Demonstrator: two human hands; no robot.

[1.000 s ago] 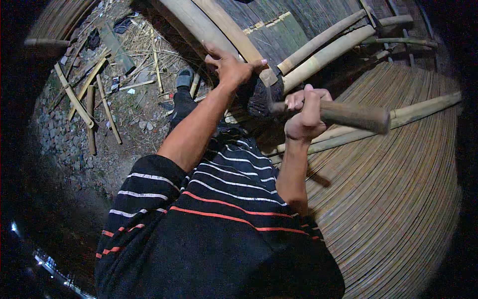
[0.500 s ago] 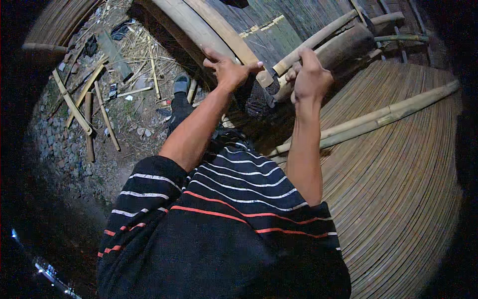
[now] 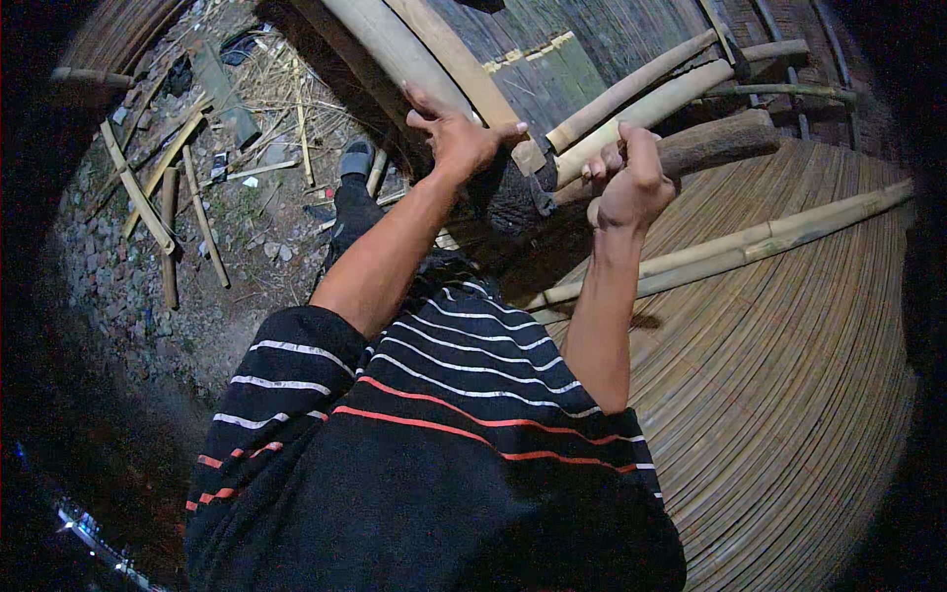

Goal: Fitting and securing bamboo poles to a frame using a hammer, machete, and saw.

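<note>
My right hand (image 3: 634,183) is closed round the narrow end of a thick, dark wooden club (image 3: 725,143), whose heavy end points right. Against a pale bamboo pole (image 3: 400,49), my left hand (image 3: 459,145) presses with its fingers on the far side. Its thumb stretches over the squared wooden bar (image 3: 464,59) running alongside. The bar's near end meets a dark, rough post (image 3: 518,192) at the corner. Two bamboo lengths (image 3: 651,109) run from that corner to the upper right, and the club passes beside them.
Slatted bamboo flooring (image 3: 779,326) spreads on the right, with a long bamboo pole (image 3: 769,237) across it. Bamboo offcuts (image 3: 138,187) and a flat board (image 3: 222,94) litter the stony ground at left. My shoe (image 3: 357,158) stands beyond my left forearm. A greenish panel (image 3: 557,84) lies ahead.
The club and my right hand have moved right and slightly down, uncovering more of the bamboo at the corner. My left hand stays on the pole and bar. The view has shifted slightly.
</note>
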